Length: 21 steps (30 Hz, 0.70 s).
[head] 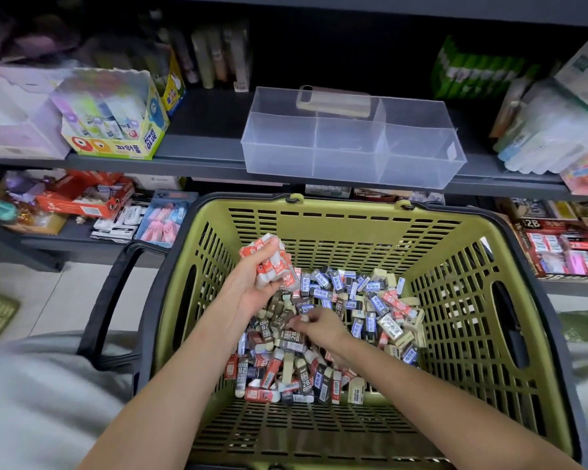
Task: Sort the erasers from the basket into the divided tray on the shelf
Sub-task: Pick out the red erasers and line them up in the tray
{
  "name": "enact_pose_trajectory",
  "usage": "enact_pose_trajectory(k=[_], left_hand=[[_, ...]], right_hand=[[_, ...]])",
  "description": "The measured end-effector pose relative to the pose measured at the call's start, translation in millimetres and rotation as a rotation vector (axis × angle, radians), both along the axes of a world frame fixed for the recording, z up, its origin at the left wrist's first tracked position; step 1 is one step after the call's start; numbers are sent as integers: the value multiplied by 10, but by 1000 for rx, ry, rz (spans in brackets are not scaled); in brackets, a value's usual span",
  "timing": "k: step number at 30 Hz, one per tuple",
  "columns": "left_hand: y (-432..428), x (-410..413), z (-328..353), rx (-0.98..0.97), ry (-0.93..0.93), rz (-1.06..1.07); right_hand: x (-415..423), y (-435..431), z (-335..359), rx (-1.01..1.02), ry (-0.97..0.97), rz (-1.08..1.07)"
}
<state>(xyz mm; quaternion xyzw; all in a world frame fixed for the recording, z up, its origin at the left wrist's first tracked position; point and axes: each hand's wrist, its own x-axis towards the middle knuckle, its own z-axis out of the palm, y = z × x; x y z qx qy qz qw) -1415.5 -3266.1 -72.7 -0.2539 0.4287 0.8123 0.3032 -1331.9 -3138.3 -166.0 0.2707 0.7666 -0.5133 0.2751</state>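
Left hand (252, 288) is curled tight round a fistful of red erasers (270, 262), held up over the green basket (353, 206). Right hand (323, 329) is down in the pile (360, 300) of mixed erasers on the basket floor, fingers (307, 323) bent onto a brown one, can't tell if it's actually pinched. Clear divided tray (350, 145) sits on the shelf (201, 150) just behind the basket.

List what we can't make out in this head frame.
Head view only:
- Fingertips of the right hand sink into the eraser pile; a pinch can't be confirmed.
- Fingers of the left hand cover the red-sleeved erasers it grips; count unclear.
- A flat item shows through the divided tray: inside or behind, unclear.
- Far-left shelf goods: blurred, labels unreadable.
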Motion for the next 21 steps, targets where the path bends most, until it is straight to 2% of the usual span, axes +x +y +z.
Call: enact_pose_trajectory(k=[4,11,13,17,21], left_hand=[[2,-5,-17,-13,18,-19],[-6,-11,-36,-6,20,-24],[-7,-15,-44,-7,26,-22],[-5,-17,-53,-25,15,-11],[-5,-10,-22,-51,20,-33]], right_hand=[[-23,-37,20,-152,-10,-48],[-23,-9,58,-264,-50,-38],[-21,-50,19,-260,-57,-18],[-31,-161,-18,-122,-65,-4],[0,-99,20,-189,4,-80]])
